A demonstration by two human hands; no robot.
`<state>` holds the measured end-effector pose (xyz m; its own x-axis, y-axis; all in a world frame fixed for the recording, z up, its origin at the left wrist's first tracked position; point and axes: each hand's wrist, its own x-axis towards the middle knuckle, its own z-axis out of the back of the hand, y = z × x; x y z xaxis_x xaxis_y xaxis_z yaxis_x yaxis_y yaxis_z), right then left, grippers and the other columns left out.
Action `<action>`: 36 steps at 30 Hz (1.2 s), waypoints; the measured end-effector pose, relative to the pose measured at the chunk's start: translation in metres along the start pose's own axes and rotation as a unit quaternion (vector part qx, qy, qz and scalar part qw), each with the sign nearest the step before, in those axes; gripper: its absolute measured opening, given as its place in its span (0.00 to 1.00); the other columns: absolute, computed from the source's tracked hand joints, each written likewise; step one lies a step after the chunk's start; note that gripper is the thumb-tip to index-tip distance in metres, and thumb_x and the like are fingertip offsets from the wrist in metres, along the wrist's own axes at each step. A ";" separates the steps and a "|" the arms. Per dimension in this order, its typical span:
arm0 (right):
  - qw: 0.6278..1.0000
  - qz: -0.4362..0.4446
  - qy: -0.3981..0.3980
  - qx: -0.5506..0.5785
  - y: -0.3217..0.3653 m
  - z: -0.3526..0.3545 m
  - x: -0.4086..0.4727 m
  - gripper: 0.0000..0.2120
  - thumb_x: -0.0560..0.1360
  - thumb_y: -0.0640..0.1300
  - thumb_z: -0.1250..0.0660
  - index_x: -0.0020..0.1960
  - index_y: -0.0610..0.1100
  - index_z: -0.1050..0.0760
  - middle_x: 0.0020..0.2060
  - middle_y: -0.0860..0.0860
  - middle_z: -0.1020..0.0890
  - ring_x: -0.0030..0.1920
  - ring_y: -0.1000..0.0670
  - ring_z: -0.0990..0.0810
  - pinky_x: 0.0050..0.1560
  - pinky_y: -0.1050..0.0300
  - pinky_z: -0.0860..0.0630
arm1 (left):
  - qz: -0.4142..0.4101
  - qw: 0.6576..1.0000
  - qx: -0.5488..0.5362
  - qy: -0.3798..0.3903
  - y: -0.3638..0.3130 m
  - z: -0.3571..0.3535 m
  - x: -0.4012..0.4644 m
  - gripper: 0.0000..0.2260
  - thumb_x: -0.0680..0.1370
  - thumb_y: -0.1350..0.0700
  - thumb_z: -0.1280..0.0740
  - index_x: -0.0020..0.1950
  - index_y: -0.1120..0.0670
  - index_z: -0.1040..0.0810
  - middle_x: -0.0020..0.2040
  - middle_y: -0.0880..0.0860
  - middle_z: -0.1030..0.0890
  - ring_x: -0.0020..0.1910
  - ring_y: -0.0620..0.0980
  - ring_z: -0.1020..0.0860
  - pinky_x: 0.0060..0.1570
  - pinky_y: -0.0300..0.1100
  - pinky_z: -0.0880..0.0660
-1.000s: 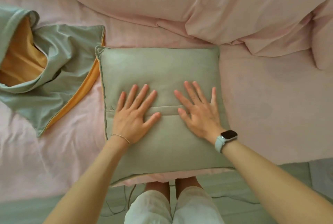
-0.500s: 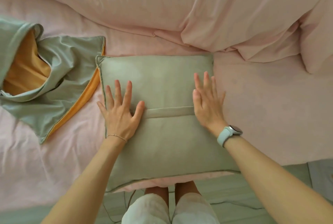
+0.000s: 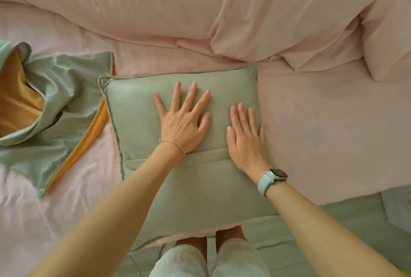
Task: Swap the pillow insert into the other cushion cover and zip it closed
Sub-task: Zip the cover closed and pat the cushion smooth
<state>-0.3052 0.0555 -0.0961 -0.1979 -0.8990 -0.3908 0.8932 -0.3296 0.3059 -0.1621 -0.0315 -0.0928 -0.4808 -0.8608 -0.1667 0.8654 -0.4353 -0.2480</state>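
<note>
Legs: white trousers (image 3: 209,261), soft cloth, cut off by the lower edge.
Cushion (image 3: 195,187): sage green, square, matte and plump, piped rim; it lies on the pink sheet (image 3: 322,132), near edge overhanging the bed.
Left hand (image 3: 182,121): flat, fingers spread wide, pressing the cushion's middle.
Right hand (image 3: 246,136): flat, fingers together, slightly blurred, at the cushion's right side.
Zip: hidden under a fabric flap.
Empty cover (image 3: 60,118): limp, crumpled, green with orange lining, left, partly cut off.
Duvet (image 3: 222,9): pink, bunched, behind.
</note>
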 end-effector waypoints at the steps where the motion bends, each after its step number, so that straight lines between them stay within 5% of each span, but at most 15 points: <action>1: 1.000 -0.008 0.027 -0.004 -0.001 -0.004 -0.005 0.34 0.71 0.58 0.70 0.75 0.49 0.61 0.74 0.55 0.60 0.75 0.48 0.60 0.72 0.41 0.58 | 0.019 1.000 0.005 0.019 0.003 -0.008 -0.004 0.25 0.76 0.40 0.54 0.73 0.40 0.43 0.76 0.48 0.42 0.75 0.58 0.50 0.66 0.68 0.59; 6: 0.996 -0.016 0.083 -0.015 -0.007 -0.025 -0.010 0.30 0.72 0.59 0.70 0.72 0.51 0.69 0.70 0.58 0.69 0.74 0.50 0.66 0.72 0.39 0.59 | 0.038 0.998 0.034 0.031 0.003 -0.032 -0.025 0.24 0.77 0.40 0.52 0.74 0.41 0.44 0.75 0.49 0.41 0.75 0.60 0.50 0.68 0.66 0.60; 12: 0.987 -0.057 0.151 0.008 -0.008 -0.032 0.060 0.26 0.81 0.54 0.58 0.75 0.54 0.62 0.75 0.59 0.61 0.74 0.53 0.63 0.72 0.39 0.58 | 0.055 0.989 0.102 0.096 0.014 -0.056 0.034 0.28 0.74 0.39 0.66 0.75 0.41 0.59 0.77 0.47 0.57 0.75 0.57 0.62 0.65 0.64 0.70; 18: 0.978 -0.080 0.180 0.067 -0.013 -0.012 0.106 0.24 0.80 0.53 0.57 0.75 0.57 0.58 0.75 0.61 0.56 0.75 0.57 0.58 0.70 0.40 0.51 | 0.068 0.988 0.058 0.123 0.014 -0.053 0.083 0.24 0.79 0.40 0.56 0.75 0.40 0.53 0.77 0.46 0.55 0.75 0.57 0.61 0.66 0.66 0.67; 21: 0.992 -0.039 0.095 0.078 -0.012 -0.001 0.064 0.24 0.80 0.54 0.53 0.76 0.56 0.51 0.75 0.59 0.49 0.75 0.55 0.52 0.71 0.42 0.47 | 0.062 0.993 0.017 0.102 0.012 -0.035 0.052 0.24 0.77 0.39 0.58 0.74 0.38 0.52 0.77 0.45 0.53 0.75 0.55 0.59 0.68 0.64 0.66; 25: 0.984 0.027 -0.170 0.047 0.002 -0.003 0.006 0.23 0.75 0.50 0.47 0.67 0.47 0.29 0.67 0.48 0.28 0.68 0.45 0.33 0.62 0.37 0.34 | 0.039 0.998 0.016 0.036 0.006 -0.015 -0.013 0.26 0.75 0.39 0.60 0.74 0.40 0.57 0.77 0.47 0.52 0.76 0.55 0.58 0.68 0.61 0.67; 27: 0.980 0.066 -0.187 0.011 0.012 0.010 0.025 0.24 0.76 0.50 0.49 0.70 0.48 0.33 0.70 0.46 0.32 0.70 0.45 0.38 0.64 0.31 0.41 | 0.037 0.999 0.022 0.017 0.004 -0.012 -0.025 0.26 0.76 0.40 0.57 0.73 0.42 0.56 0.77 0.50 0.50 0.76 0.56 0.57 0.69 0.61 0.66; 30: 0.977 0.189 -0.045 -0.087 0.016 0.021 0.074 0.26 0.77 0.55 0.60 0.75 0.57 0.50 0.76 0.51 0.49 0.75 0.47 0.54 0.68 0.32 0.60 | 0.049 0.999 0.023 0.004 0.005 -0.015 -0.027 0.29 0.76 0.39 0.54 0.75 0.47 0.53 0.77 0.52 0.47 0.76 0.56 0.53 0.70 0.61 0.62; 32: 0.988 0.129 0.011 -0.088 -0.014 0.015 0.101 0.24 0.79 0.57 0.60 0.75 0.60 0.55 0.76 0.54 0.53 0.75 0.48 0.59 0.70 0.34 0.62 | 0.059 0.998 0.028 0.005 0.006 -0.021 -0.027 0.30 0.75 0.38 0.54 0.76 0.48 0.49 0.76 0.52 0.46 0.76 0.55 0.52 0.71 0.58 0.61; 36: 0.985 -0.152 0.081 0.023 -0.086 0.026 0.122 0.28 0.79 0.61 0.59 0.76 0.50 0.50 0.76 0.51 0.52 0.75 0.50 0.57 0.72 0.39 0.59 | 0.076 0.997 0.020 0.003 0.006 -0.028 -0.025 0.30 0.75 0.36 0.54 0.75 0.46 0.47 0.76 0.51 0.45 0.76 0.53 0.52 0.70 0.54 0.63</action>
<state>-0.4163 -0.0331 -0.1476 -0.3832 -0.7007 -0.6018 0.7830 -0.5921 0.1908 -0.1490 -0.0055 -0.1174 -0.3449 -0.9158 -0.2060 0.9331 -0.3107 -0.1809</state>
